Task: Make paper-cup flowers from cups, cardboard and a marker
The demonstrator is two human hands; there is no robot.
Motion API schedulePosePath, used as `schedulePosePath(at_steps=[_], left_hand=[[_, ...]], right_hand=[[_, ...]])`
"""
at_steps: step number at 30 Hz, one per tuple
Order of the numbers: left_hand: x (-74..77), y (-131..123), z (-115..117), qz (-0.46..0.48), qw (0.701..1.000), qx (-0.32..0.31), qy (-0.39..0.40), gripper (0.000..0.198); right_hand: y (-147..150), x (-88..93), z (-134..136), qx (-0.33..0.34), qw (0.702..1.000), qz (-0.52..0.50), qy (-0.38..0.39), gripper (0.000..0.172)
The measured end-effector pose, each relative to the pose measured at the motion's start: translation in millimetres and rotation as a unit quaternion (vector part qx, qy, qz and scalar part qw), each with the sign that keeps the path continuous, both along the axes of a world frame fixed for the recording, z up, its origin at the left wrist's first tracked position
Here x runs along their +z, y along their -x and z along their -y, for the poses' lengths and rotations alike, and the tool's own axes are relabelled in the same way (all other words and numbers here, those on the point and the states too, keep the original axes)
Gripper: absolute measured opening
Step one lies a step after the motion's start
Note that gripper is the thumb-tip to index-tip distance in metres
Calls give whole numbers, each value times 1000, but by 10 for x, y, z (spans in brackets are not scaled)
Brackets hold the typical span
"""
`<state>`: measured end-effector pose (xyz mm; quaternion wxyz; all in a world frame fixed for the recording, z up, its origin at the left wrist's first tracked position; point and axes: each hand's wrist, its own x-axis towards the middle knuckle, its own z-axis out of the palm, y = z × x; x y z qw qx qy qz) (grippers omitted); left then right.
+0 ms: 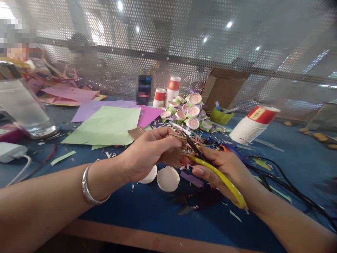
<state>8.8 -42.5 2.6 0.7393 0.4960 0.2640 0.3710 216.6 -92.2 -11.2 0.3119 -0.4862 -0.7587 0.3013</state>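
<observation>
Between thumb and fingers, my left hand pinches a piece of brown cardboard. My right hand is closed round yellow-handled scissors, whose dark blades meet the cardboard's right edge. Just below the cardboard, two white paper cup bottoms lie on the blue table, one partly behind my left hand. A purple paper strip lies beside them. Small paper scraps are scattered behind and around both hands.
Green paper sheets lie at the left, near a glass of water. Decorated cup pieces are piled behind my hands. Stacked paper cups lean at the right, above black cables. A cardboard box stands behind.
</observation>
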Motion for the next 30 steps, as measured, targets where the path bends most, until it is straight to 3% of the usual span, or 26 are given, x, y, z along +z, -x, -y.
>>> schedulePosePath(at_steps=[13,22,30], left_hand=[[-33,-1,8,-34,997,39,-58,22],[-42,11,8,-74,990,31,-117,24],[-45,15,-16,-93,986,50,-132,17]], right_hand=[[4,36,-9,-50,984,139,-104,40],[-4,-31,2,-63,971,171,-154,38],[15,-3,13,-62,971,184,-140,41]])
